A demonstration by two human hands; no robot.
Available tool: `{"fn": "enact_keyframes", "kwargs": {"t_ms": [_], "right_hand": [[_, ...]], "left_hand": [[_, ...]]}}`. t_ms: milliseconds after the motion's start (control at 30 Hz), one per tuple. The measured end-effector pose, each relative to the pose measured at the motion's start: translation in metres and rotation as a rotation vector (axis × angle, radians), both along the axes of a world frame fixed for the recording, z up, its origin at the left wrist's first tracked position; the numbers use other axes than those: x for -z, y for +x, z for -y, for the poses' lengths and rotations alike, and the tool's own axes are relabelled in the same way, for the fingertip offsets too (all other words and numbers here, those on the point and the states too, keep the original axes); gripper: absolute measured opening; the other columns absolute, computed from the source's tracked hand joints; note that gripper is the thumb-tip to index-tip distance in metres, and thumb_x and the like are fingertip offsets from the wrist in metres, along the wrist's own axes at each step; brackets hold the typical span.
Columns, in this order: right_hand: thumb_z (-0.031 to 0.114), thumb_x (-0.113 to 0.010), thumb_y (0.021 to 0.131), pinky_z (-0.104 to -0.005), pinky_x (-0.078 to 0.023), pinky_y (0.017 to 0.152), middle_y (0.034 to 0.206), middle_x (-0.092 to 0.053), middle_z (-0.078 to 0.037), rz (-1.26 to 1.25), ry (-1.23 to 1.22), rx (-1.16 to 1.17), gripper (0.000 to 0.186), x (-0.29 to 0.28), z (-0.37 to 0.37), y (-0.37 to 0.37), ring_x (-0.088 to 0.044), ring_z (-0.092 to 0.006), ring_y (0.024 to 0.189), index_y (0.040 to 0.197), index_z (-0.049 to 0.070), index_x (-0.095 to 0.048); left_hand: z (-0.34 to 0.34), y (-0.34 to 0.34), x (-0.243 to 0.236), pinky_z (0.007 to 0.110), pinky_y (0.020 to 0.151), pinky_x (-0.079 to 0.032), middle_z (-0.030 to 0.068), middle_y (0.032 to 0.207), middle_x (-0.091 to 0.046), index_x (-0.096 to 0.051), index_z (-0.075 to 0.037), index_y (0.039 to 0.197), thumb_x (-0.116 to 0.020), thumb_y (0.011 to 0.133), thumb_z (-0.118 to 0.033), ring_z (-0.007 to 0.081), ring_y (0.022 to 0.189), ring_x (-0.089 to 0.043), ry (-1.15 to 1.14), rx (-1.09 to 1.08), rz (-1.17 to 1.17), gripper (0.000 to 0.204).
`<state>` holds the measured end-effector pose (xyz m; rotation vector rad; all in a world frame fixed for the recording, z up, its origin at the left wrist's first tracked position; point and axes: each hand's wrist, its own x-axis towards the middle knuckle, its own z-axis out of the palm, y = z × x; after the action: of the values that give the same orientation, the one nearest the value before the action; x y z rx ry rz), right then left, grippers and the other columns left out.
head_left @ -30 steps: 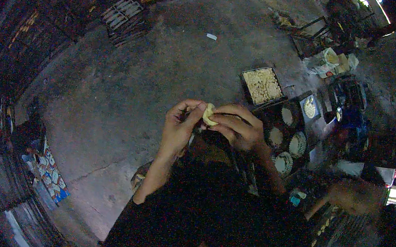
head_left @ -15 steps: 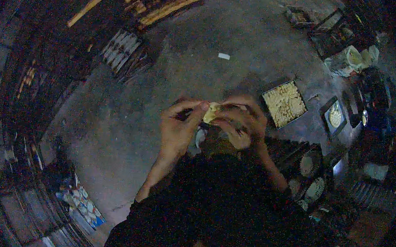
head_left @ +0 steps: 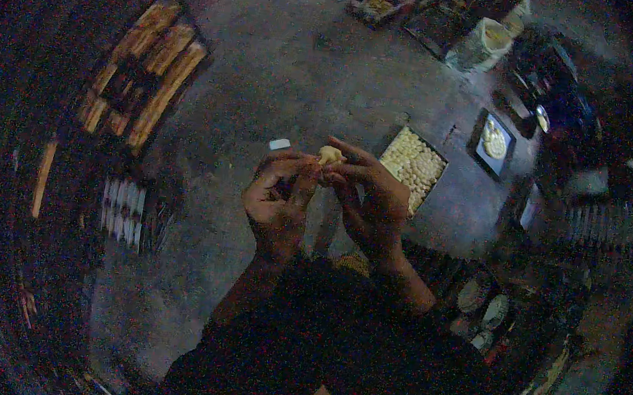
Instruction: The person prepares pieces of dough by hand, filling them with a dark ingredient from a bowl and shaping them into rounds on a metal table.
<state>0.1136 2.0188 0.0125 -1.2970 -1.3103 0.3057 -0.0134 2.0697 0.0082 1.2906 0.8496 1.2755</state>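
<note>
Between my two hands is a small, pale yellow, dough-like lump (head_left: 330, 155) with an uneven surface. My left hand (head_left: 277, 198) is closed, its thumb and fingertips pinching the lump's left side. From the right, the fingers of my right hand (head_left: 376, 199) are bent around the lump and press against it. Part of the lump is covered by fingertips. Just beyond the right hand, a square tray (head_left: 429, 191) on the floor is filled with several small, pale, rounded pieces (head_left: 412, 161) of similar colour.
A small white block (head_left: 280, 144) lies on the floor past my left hand. Farther right are a dark-edged tray (head_left: 504, 167) with a pale pile and an open whitish sack (head_left: 488, 43). Stacked wooden pieces (head_left: 167, 102) and pale ridged bars (head_left: 123, 211) are at left.
My view has swung, so the surroundings appear turned counterclockwise. My hands sit slightly higher in the picture, still together on the lump. The right hand's fingers have shifted, showing more of its top.
</note>
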Motion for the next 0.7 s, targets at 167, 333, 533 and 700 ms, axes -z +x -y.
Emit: {"fn": "enact_keyframes", "kwargs": {"t_ms": [167, 333, 533, 700], "right_hand": [[0.006, -0.072, 0.084, -0.0353, -0.053, 0.088, 0.121, -0.064, -0.021, 0.001, -0.119, 0.170, 0.023, 0.008, -0.090, 0.095, -0.066, -0.0283, 0.106, 0.106, 0.002, -0.066], [0.010, -0.077, 0.081, -0.0364, -0.051, 0.093, 0.118, -0.066, -0.018, 0.047, -0.175, 0.450, 0.030, -0.014, -0.127, 0.192, -0.064, -0.0251, 0.109, 0.108, 0.002, -0.066], [0.008, -0.070, 0.088, -0.0326, -0.051, 0.095, 0.110, -0.065, -0.013, -0.634, -0.339, 0.616, 0.032, 0.025, -0.144, 0.305, -0.062, -0.0191, 0.108, 0.116, -0.001, -0.057], [0.007, -0.071, 0.087, -0.0323, -0.054, 0.089, 0.103, -0.065, -0.010, -0.890, -0.138, 0.758, 0.042, 0.110, -0.167, 0.431, -0.064, -0.0193, 0.099, 0.123, -0.002, -0.051]], "left_hand": [[-0.126, 0.109, 0.021, 0.027, 0.074, -0.051, 0.0076, 0.100, -0.064, -0.069, 0.000, 0.093, -0.071, 0.089, -0.012, 0.0140, 0.088, -0.062, -0.081, 0.250, -0.042, 0.013], [-0.203, 0.221, -0.012, 0.030, 0.081, -0.051, 0.0087, 0.102, -0.066, -0.070, -0.002, 0.101, -0.057, 0.099, -0.020, 0.0163, 0.091, -0.063, -0.140, 0.683, 0.040, 0.023], [-0.256, 0.360, -0.009, 0.031, 0.087, -0.051, 0.0122, 0.108, -0.066, -0.064, -0.002, 0.119, -0.052, 0.101, -0.025, 0.0194, 0.100, -0.064, 0.031, 1.048, -0.380, 0.032], [-0.306, 0.501, 0.043, 0.033, 0.086, -0.051, 0.0144, 0.114, -0.065, -0.058, -0.003, 0.128, -0.059, 0.097, -0.023, 0.0202, 0.100, -0.063, 0.095, 0.988, -0.458, 0.037]]}}
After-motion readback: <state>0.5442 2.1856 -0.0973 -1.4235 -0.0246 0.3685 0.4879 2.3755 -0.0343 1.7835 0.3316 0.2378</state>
